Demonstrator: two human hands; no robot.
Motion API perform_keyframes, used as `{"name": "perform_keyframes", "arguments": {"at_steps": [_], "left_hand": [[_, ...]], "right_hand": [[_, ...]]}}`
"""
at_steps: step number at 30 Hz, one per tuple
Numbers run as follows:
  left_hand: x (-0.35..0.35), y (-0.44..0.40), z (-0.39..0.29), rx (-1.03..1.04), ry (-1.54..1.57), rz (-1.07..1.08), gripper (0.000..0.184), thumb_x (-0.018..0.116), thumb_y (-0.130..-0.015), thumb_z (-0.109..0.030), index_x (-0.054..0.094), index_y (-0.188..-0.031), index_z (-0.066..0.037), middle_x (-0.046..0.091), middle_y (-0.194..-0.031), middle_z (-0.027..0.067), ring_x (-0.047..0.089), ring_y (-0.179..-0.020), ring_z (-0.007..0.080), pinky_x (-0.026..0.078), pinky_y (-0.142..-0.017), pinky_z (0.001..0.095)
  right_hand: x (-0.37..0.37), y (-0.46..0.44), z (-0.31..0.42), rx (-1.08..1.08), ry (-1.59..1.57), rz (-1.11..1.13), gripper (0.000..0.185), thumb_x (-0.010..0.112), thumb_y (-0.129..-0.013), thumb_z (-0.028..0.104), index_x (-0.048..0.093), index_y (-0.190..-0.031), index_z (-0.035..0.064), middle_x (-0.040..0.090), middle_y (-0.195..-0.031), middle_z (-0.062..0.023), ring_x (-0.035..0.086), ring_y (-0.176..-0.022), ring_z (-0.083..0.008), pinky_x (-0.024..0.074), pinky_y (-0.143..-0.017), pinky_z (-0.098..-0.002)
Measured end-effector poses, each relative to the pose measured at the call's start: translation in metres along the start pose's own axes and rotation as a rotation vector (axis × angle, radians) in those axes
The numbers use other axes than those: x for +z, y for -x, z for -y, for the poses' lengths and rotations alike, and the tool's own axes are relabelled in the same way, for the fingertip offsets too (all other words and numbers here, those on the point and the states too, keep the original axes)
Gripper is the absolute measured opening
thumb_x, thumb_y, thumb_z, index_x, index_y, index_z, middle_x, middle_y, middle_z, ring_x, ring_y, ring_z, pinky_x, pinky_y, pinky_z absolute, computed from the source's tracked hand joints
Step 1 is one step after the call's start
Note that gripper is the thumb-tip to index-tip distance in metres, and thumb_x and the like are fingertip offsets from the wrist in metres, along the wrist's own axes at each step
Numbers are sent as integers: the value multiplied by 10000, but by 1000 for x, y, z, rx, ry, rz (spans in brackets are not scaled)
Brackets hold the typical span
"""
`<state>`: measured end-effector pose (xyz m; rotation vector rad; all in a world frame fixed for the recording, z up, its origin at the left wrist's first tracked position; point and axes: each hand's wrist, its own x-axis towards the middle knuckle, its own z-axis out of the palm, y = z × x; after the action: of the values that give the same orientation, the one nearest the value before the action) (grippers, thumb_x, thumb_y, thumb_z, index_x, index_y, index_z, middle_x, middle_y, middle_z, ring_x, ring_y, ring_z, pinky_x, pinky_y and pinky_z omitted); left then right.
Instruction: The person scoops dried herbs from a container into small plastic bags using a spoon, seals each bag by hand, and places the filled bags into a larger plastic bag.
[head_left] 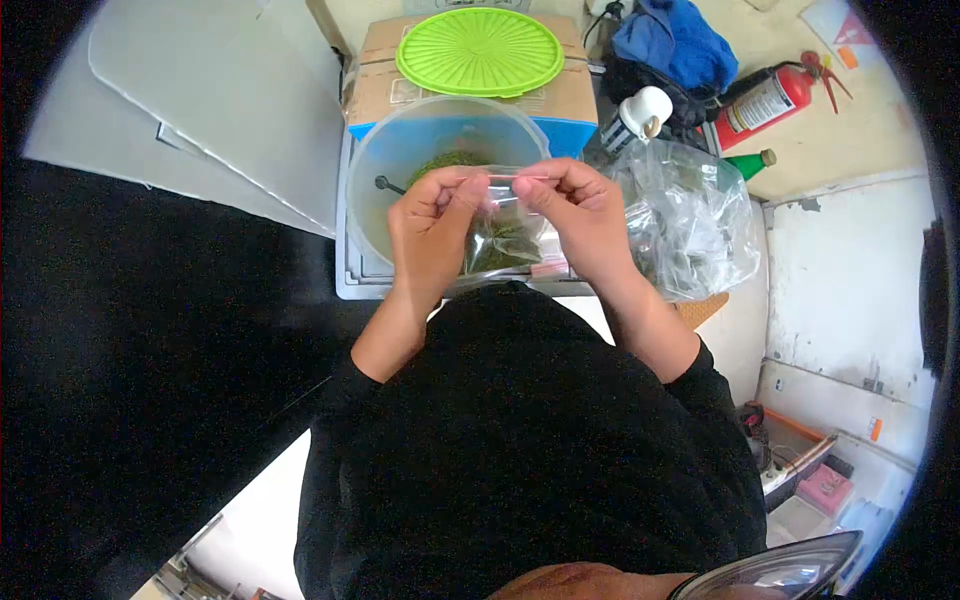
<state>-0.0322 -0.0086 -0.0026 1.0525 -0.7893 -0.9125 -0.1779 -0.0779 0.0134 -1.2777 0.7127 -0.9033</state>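
A small clear zip bag (pixel 503 245) with green-brown dried leaves inside hangs between my two hands. My left hand (pixel 437 215) pinches the left part of its pink-edged top, and my right hand (pixel 583 212) pinches the right part, thumbs close together. Behind the bag is a large translucent round tub (pixel 372 170) holding more green leaves. A dark spoon handle (pixel 392 186) shows inside the tub, left of the bag. Some pink-edged bags (pixel 549 268) lie just right of the held bag, partly hidden.
A green lid (pixel 480 52) rests on a cardboard box (pixel 375 72) behind the tub. On the right are a big plastic bag (pixel 700 225), a white mug (pixel 645 110), a green bottle (pixel 748 164), a blue cloth (pixel 680 45) and a red fire extinguisher (pixel 768 104).
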Motion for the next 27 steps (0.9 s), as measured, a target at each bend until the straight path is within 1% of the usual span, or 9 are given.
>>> {"name": "perform_keyframes", "arguments": {"at_steps": [4, 8, 9, 13, 16, 19, 21, 23, 27], "left_hand": [[22, 5, 6, 96, -2, 42, 88, 616, -900, -77, 623, -958, -11, 627, -822, -3, 538, -691, 40, 447, -629, 191], [47, 7, 7, 14, -31, 154, 92, 615, -896, -57, 608, -976, -13, 625, -862, 2, 552, -759, 41, 447, -660, 186], [55, 10, 7, 14, -61, 181, 98, 615, -895, -51, 605, -984, -14, 625, -872, 4, 555, -775, 41, 449, -670, 185], [78, 13, 14, 50, -163, 313, 95, 608, -892, -32, 589, -983, -9, 622, -904, 22, 580, -838, 72, 469, -735, 214], [99, 15, 12, 65, -179, 391, 90, 594, -892, -14, 585, -981, -7, 621, -935, 44, 591, -869, 112, 465, -803, 247], [116, 14, 16, 63, -152, 440, 98, 576, -898, -1, 576, -996, -1, 617, -976, 75, 601, -896, 146, 459, -858, 276], [124, 7, 25, 67, -149, 406, 121, 589, -894, -27, 568, -1009, 5, 613, -985, 81, 605, -907, 156, 460, -859, 280], [132, -6, 39, 75, -176, 311, 183, 629, -882, -83, 560, -1024, 10, 608, -973, 71, 608, -913, 159, 463, -838, 272], [184, -18, 53, 450, -682, 401, 364, 722, -791, -216, 551, -1027, 1, 613, -946, 117, 615, -884, 261, 462, -831, 319]], "right_hand": [[-17, 13, 11, 1, -20, -23, 124, 679, -845, 76, 655, -944, 4, 669, -839, -33, 581, -730, -54, 461, -656, -199], [-41, 26, 19, 15, 31, 10, 114, 669, -855, 89, 659, -922, -3, 682, -868, -48, 598, -749, -57, 470, -647, -203], [-46, 31, 19, 38, -75, 4, 103, 669, -854, 95, 665, -908, 8, 680, -853, -30, 596, -752, -51, 466, -645, -202], [-80, 45, 12, -41, 112, -47, 75, 677, -835, 83, 682, -897, 39, 668, -803, -18, 585, -739, -53, 452, -628, -221], [-104, 57, 25, -234, 193, -75, 62, 673, -829, 67, 686, -875, 28, 670, -804, -41, 590, -725, -80, 457, -634, -240], [-136, 69, 46, -300, 348, -148, 48, 668, -827, 54, 692, -857, 26, 674, -823, -64, 603, -730, -109, 467, -655, -252], [-161, 77, 51, -348, 321, -250, 74, 653, -855, 78, 678, -887, 17, 672, -826, -58, 609, -728, -123, 474, -674, -245], [-191, 81, 67, -374, 63, -436, 125, 640, -881, 118, 654, -926, 3, 666, -828, -48, 609, -728, -126, 475, -691, -234], [-239, 83, 68, -304, 175, -632, 167, 630, -896, 156, 637, -950, -2, 661, -837, -44, 613, -737, -127, 478, -702, -236]]}}
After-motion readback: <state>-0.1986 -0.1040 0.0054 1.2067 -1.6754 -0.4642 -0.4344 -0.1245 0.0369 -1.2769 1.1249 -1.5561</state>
